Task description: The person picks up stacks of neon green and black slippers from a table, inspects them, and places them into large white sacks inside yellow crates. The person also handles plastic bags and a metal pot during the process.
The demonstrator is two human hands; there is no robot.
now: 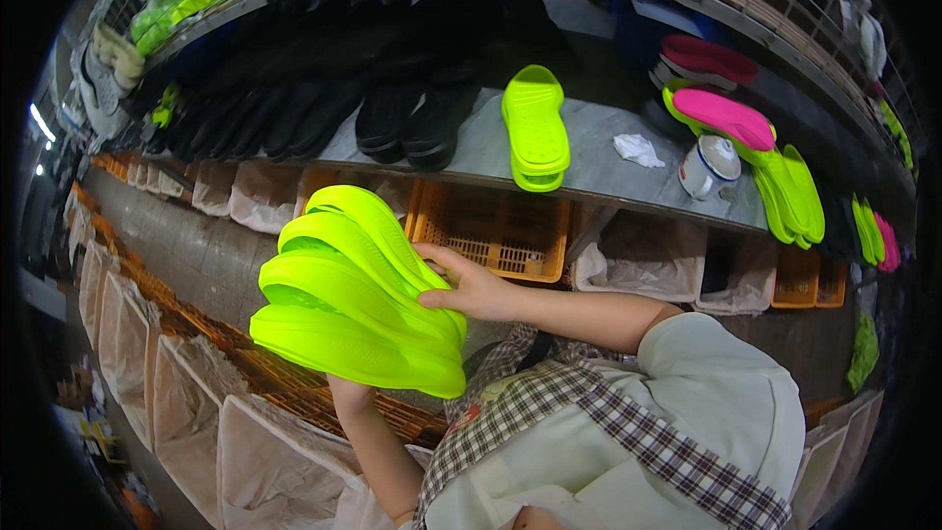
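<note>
A stack of several neon yellow clogs (368,290) is held up in front of me, over the aisle beside the bench. My right hand (471,285) grips the stack's right edge, its fingers behind and its thumb on the near side. From below, my left hand (350,395) bears the stack; only the wrist part shows, and its fingers are hidden behind the clogs. Another neon yellow clog (536,128) stands on the grey bench (599,137) beyond my right hand.
Rows of black shoes (422,123) cover the bench's left side. To the right are a white cloth (638,150), a white mug (708,167), a pink sole piece (724,118) and more yellow clogs (788,194). Orange crates (491,231) and lined bins (638,260) stand under the bench; lined bins (280,461) also stand behind my left arm.
</note>
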